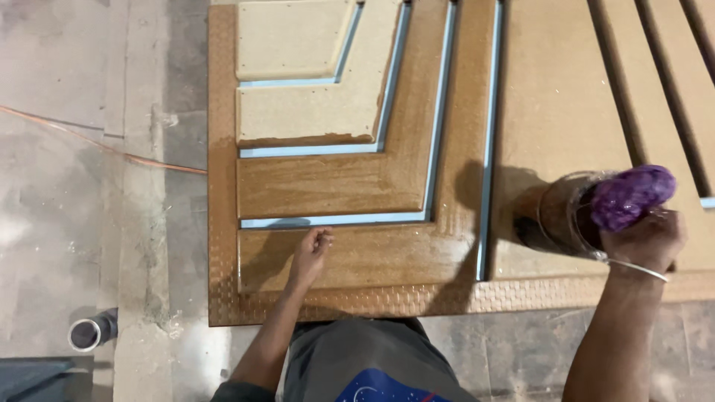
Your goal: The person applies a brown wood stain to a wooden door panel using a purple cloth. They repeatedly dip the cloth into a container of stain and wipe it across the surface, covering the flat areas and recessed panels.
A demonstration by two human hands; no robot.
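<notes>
Fingers of left hand (311, 251) pinched together on wooden panel (357, 257), right hand (646, 237) clamped on purple cloth (631, 195).

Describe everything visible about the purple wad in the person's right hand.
The purple wad is a crumpled, glossy bundle, apparently cloth or plastic, rounded and wrinkled with lighter highlights as if wet. The right hand grips its lower end, a thin metal bangle on that wrist. It is held over or in the open mouth of a clear, brown-stained container standing on the carved wooden panel. Whether the wad touches the container cannot be told.
</notes>
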